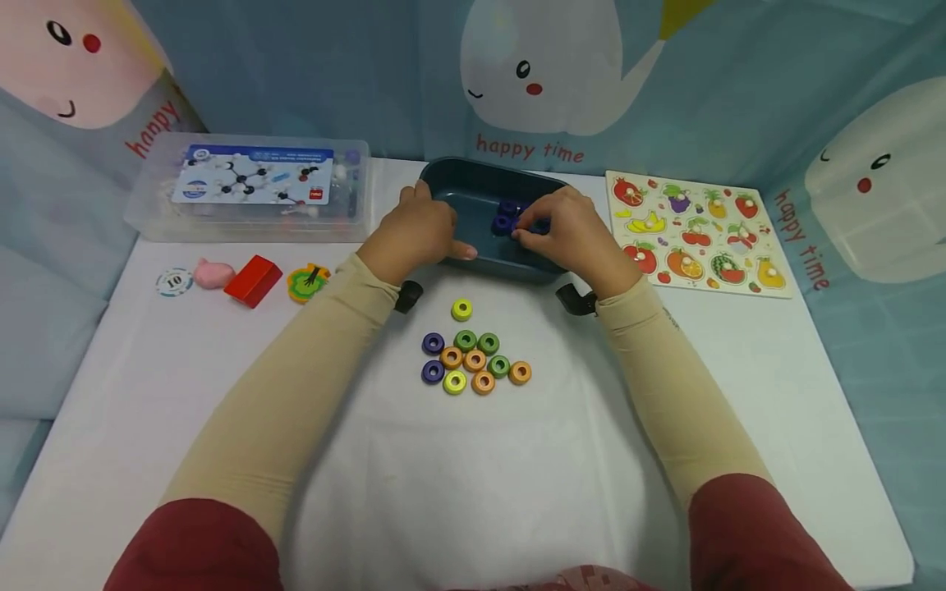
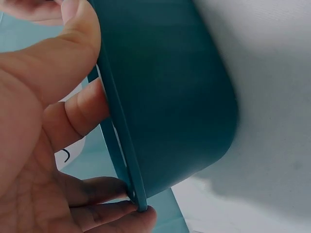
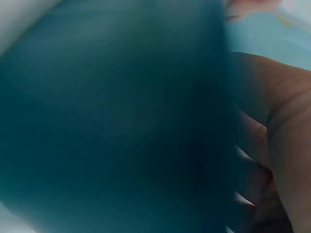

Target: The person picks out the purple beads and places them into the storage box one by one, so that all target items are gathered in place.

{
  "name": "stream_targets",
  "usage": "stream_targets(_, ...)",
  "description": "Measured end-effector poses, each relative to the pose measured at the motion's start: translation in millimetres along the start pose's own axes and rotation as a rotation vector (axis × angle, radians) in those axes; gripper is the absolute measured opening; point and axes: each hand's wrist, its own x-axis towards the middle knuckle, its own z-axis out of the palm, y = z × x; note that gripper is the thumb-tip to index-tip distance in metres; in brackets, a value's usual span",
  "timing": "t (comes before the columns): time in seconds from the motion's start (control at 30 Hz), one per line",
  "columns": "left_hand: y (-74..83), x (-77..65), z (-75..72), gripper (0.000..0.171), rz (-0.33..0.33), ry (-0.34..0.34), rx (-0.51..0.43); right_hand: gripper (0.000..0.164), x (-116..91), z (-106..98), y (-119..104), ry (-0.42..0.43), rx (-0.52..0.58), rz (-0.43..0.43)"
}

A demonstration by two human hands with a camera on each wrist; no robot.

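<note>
A dark teal plastic basin (image 1: 473,254) stands at the back middle of the table. My left hand (image 1: 415,228) holds its left end; in the left wrist view the fingers (image 2: 85,109) reach over the rim, with the thumb along the near side. My right hand (image 1: 565,234) reaches inside the basin and pinches a purple ring at its fingertips. Several purple rings (image 1: 502,224) lie together on the basin floor, partly covered by that hand. In the right wrist view, the blurred basin wall (image 3: 116,116) hides the fingertips.
In front of the basin lie several loose rings: yellow (image 1: 461,309), green (image 1: 489,343), orange (image 1: 521,373) and purple (image 1: 433,373). At left are a clear lidded box (image 1: 251,222), a pink pig (image 1: 213,274), a red block (image 1: 254,281) and a round token (image 1: 174,282). A fruit puzzle board (image 1: 698,234) lies right.
</note>
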Motion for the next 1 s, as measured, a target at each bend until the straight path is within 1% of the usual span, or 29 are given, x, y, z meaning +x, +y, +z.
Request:
stream_targets(0.1,0.2,0.1,1.5,0.062,0.0,0.002,0.012,0.015,6.1,12.2,12.7,-0.022,-0.025,0.031)
stream_targets(0.17,0.1,0.1,2.1,0.062,0.004,-0.001,0.016,0.015,8.1,18.6,17.8,-0.04,-0.064,0.046)
stream_targets(0.37,0.3,-0.2,1.8,0.06,0.016,0.009,0.009,0.017,9.2,24.3,20.6,-0.052,-0.14,0.09)
stream_targets(0.47,-0.2,0.1,1.5,0.059,0.022,0.015,0.015,0.018,10.2,24.9,20.7,-0.057,-0.141,0.11)
stream_targets(0.6,0.1,0.9,1.5,0.059,0.032,0.021,0.026,0.019,11.4,25.9,23.0,-0.047,-0.134,0.114)
stream_targets(0.73,0.7,1.3,0.9,0.058,0.031,0.022,0.025,0.021,9.6,25.8,23.0,0.018,-0.085,0.096)
stream_targets(0.8,0.7,1.0,0.8,0.058,0.028,0.016,0.025,0.021,4.5,25.7,17.9,0.077,-0.044,0.061)
stream_targets(0.83,0.6,0.7,0.7,0.058,0.027,0.013,0.025,0.02,0.5,25.5,13.1,0.108,-0.018,0.028)
stream_targets(0.9,0.2,0.2,0.6,0.058,0.025,0.01,0.028,0.018,-9.8,25.7,-1.7,0.154,0.028,-0.076)
stream_targets(0.97,-0.1,-0.3,0.5,0.059,0.03,0.009,0.032,0.015,-23.8,28.1,-22.0,0.139,0.075,-0.207)
stream_targets(1.0,-0.1,-0.6,0.4,0.059,0.034,0.01,0.031,0.014,-31.4,29.7,-33.2,0.103,0.092,-0.273)
